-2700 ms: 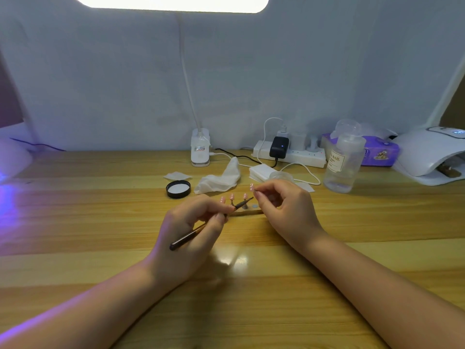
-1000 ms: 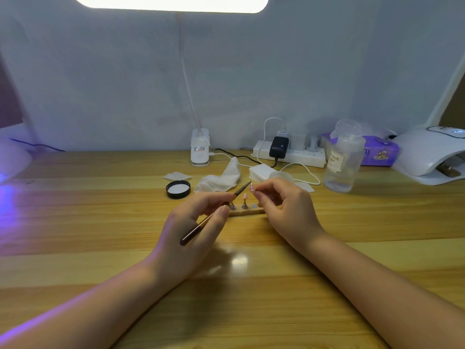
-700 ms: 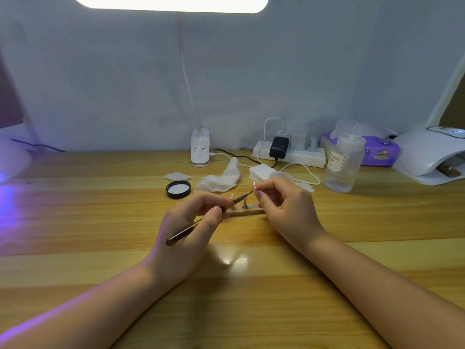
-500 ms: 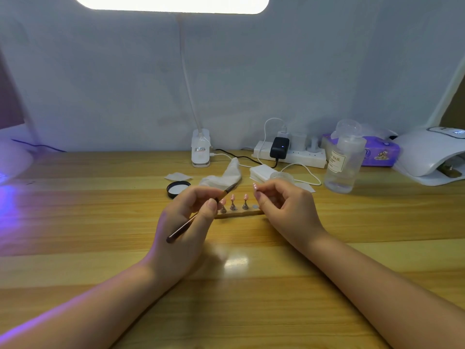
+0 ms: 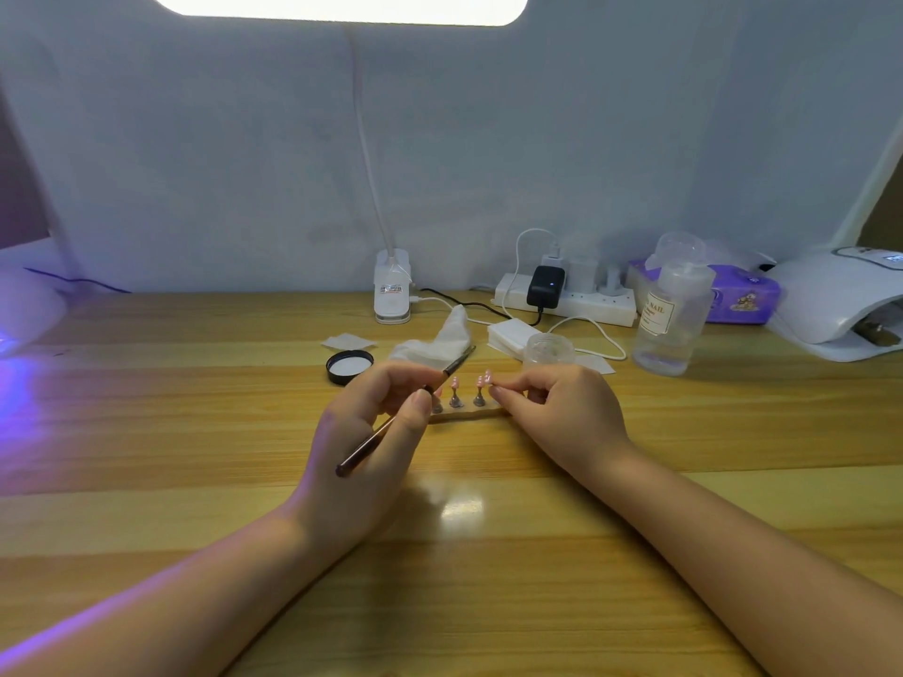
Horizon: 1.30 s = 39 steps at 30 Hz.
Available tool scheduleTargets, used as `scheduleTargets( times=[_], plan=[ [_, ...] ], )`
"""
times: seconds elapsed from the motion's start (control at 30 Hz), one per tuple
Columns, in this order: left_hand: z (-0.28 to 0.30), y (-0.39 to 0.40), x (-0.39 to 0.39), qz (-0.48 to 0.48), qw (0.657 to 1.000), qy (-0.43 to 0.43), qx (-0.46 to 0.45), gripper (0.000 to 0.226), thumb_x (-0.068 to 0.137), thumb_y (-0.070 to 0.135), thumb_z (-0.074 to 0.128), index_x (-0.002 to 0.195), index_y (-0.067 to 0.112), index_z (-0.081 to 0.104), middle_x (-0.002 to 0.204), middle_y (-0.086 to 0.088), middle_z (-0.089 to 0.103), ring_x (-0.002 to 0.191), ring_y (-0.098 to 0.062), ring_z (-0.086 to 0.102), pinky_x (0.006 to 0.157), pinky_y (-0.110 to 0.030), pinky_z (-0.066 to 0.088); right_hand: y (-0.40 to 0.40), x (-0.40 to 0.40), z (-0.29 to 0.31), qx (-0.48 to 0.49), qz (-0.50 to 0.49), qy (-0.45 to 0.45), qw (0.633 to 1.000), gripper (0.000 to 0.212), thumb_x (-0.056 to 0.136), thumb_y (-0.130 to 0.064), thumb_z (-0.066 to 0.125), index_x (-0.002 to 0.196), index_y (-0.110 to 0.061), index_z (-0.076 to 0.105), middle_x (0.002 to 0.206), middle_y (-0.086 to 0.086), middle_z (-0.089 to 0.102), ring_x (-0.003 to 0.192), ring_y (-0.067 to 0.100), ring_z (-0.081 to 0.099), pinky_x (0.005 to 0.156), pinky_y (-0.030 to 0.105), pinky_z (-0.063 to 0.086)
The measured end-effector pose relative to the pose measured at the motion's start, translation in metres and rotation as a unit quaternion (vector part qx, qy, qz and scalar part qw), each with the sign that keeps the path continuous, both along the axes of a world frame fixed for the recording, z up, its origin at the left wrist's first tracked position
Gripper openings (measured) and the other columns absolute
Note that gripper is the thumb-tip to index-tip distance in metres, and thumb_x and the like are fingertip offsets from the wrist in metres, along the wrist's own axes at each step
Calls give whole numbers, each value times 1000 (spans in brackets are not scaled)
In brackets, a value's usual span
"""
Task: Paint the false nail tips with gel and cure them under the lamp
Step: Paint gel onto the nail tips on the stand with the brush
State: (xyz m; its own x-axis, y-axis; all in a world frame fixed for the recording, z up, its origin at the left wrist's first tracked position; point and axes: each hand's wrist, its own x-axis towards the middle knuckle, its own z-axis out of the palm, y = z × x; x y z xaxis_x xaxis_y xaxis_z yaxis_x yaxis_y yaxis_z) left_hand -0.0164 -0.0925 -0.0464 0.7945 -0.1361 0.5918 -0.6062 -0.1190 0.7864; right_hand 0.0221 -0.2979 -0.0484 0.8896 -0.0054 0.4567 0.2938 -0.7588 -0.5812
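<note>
Pink gel already shows on the false nail tips (image 5: 468, 382), which stand on small metal stems on a wooden strip (image 5: 464, 415) at the middle of the table (image 5: 195, 432). A slim dark brush (image 5: 405, 413) is pinched between the thumb and curled fingers of the left hand (image 5: 371, 447), its working end raised to the far right, above the tips and clear of them. One tip (image 5: 488, 376) at the right end of the row is pinched by the fingertips of the right hand (image 5: 562, 412); whether it is seated on its stem or lifted off cannot be told.

The step in hand is judged to be the coating of single tips. It is best done with the tip held by its edges only, so that wet gel is not touched. The brush should be loaded lightly from the open jar (image 5: 548, 349) just beyond the right hand, whose black lid (image 5: 350, 366) lies to the left. Gel is best drawn in thin strokes from base to free edge, and pooling at the sides avoided. The strip should be kept flat, lest the stems be tipped. The white curing lamp (image 5: 830, 305) stands at the far right, well apart; purple light falls from the left edge, its source not clearly seen.
</note>
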Motion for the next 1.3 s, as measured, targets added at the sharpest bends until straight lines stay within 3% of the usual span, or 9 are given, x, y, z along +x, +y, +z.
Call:
scheduleTargets(
  times=[0.2,0.53,0.67,0.77,0.93,1.03,1.17,1.23,1.3],
  plan=[
    [0,1,-1,6,1000,0,13,21,87,39,54,104,35,65,97,5,69,95,-20,65,83,-35,53,1,3,1,-57,-22,41,997,21,88,-42,64,97,-28,76,80,-8,71,77,11,59,65,30,48],
    [2,1,-2,15,999,-13,28,21,87,36,54,105,30,65,97,6,69,95,-23,65,82,-42,53,3,-5,4,-177,-39,22,983,27,92,-45,53,101,-30,73,77,-11,68,72,10,59,55,24,44],
    [2,2,-1,16,1000,-12,22,20,87,36,54,103,32,65,95,7,68,93,-20,65,82,-40,54,0,-8,9,-184,-49,-19,982,29,88,-48,53,91,-28,74,73,-10,66,70,11,58,55,23,44],
    [2,2,-1,18,1000,-11,20,22,87,37,54,104,30,65,95,7,69,94,-20,65,83,-39,54,-7,-7,17,-258,-73,-53,962,35,88,-52,48,83,-24,71,75,-8,66,72,13,60,57,25,46],
    [3,3,-1,18,1000,-8,19,23,87,37,53,105,29,65,97,7,69,95,-21,66,84,-43,54,-20,0,28,-337,-88,6,937,47,85,-65,45,90,-25,69,82,-5,65,78,16,59,56,24,45],
    [3,3,-1,17,1000,-7,17,22,87,37,53,105,30,65,98,6,69,96,-22,66,84,-45,54,-24,5,30,-339,-73,44,937,54,83,-71,45,97,-25,71,86,-7,66,80,13,59,55,24,46],
    [2,3,0,16,1000,-12,17,21,87,36,54,104,32,65,97,7,69,95,-23,66,83,-46,54,-26,7,27,-327,-50,79,940,48,86,-67,46,93,-28,74,81,-9,65,76,10,56,53,24,44],
    [2,3,1,17,1000,-10,19,21,87,37,54,104,34,66,97,7,69,95,-22,66,83,-42,54,-24,8,24,-306,-36,99,946,46,89,-63,46,87,-27,75,72,-9,63,68,7,54,50,24,39],
    [1,4,2,19,1000,-8,20,21,87,38,53,104,37,65,97,7,69,95,-20,66,82,-36,54,-21,8,21,-282,-26,104,953,43,90,-61,47,89,-28,75,70,-10,62,68,7,54,53,26,43]
  ],
)
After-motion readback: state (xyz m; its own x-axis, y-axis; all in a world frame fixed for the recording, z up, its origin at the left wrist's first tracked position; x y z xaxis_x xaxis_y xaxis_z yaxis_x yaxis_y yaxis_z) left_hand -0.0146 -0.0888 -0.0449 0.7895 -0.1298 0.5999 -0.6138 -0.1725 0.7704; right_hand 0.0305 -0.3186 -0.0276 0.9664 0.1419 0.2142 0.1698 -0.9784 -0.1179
